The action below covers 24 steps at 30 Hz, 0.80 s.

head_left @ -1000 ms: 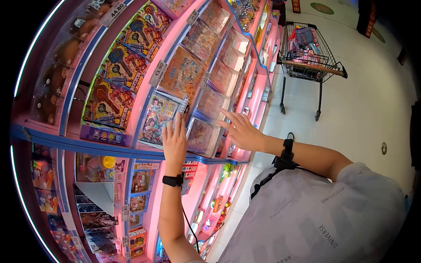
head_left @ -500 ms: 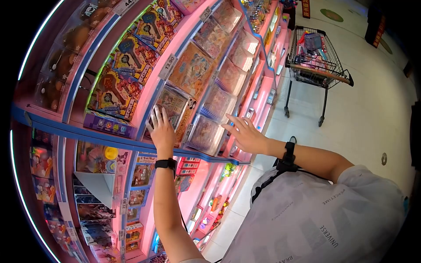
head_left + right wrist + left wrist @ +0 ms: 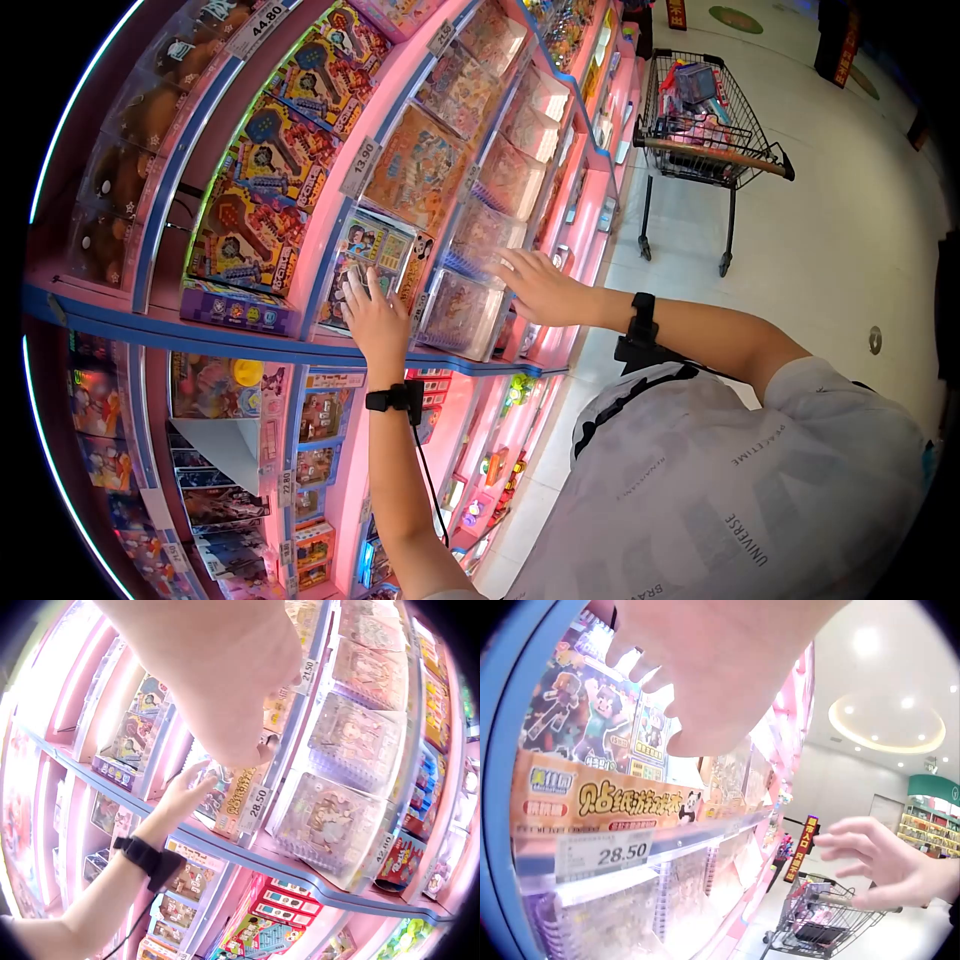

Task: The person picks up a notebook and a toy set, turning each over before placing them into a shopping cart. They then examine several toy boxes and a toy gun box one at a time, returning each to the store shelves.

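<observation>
My left hand (image 3: 378, 322) lies with spread fingers over the lower part of a colourful sticker book (image 3: 378, 245) on the shelf. Cartoon figures cover the book, which stands in an orange display box with a panda (image 3: 600, 787). In the left wrist view my own palm hides the upper part of the book. My right hand (image 3: 550, 287) hovers with loosely bent fingers near the clear-covered spiral notebooks (image 3: 462, 312) on the tier beside it. Nothing shows between its fingers.
A price tag (image 3: 604, 853) reading 28.50 sits below the display box. Boxed toys (image 3: 265, 200) fill the shelf to the left. A loaded shopping cart (image 3: 705, 120) stands in the aisle. A blue shelf edge (image 3: 330, 345) runs in front of my left wrist.
My left hand has moved from the book's right edge to its lower cover. Half a second ago a greyer cover showed there; now the colourful one does. My right hand shifted slightly.
</observation>
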### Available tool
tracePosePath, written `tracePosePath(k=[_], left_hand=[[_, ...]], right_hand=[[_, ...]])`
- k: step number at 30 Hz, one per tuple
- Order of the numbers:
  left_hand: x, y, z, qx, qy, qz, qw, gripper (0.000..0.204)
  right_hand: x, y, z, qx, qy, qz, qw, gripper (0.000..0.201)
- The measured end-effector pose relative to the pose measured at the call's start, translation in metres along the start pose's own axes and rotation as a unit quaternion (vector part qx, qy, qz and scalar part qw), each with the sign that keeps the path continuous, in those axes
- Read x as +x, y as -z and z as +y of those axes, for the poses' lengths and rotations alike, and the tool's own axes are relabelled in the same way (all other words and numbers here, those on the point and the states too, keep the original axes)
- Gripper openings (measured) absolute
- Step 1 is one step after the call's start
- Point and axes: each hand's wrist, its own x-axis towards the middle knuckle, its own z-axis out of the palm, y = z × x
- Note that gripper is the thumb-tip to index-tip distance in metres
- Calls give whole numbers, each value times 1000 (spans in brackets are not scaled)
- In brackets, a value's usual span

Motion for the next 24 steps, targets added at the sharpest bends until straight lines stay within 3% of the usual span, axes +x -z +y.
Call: tracePosePath(k=[5,8,11,14,17,18,20,22,24], left_hand=[[-37,6,8,-60,17,-2,998,54],[-53,8,11,-194,68,-5,979,57],[-61,2,11,-300,136,3,944,68],[-55,-2,7,-365,210,7,907,74],[-49,1,10,-355,232,45,905,74],[-47,12,15,-337,197,51,919,75],[-43,18,16,-336,157,38,928,75],[-41,15,16,-330,145,29,932,76],[-40,11,14,-308,142,26,940,75]], right_hand=[[93,6,-3,114,54,1,992,70],[151,-19,-4,178,82,-1,981,67],[202,-36,-14,192,2,-58,980,70],[230,-30,-30,167,-65,-96,979,76],[250,-42,-31,124,-95,-69,985,82],[250,-40,-40,103,-110,-51,987,74],[288,-95,-14,-26,-25,-122,992,62],[279,-64,-39,-45,-49,-86,994,51],[293,-83,-32,-87,42,-46,994,49]])
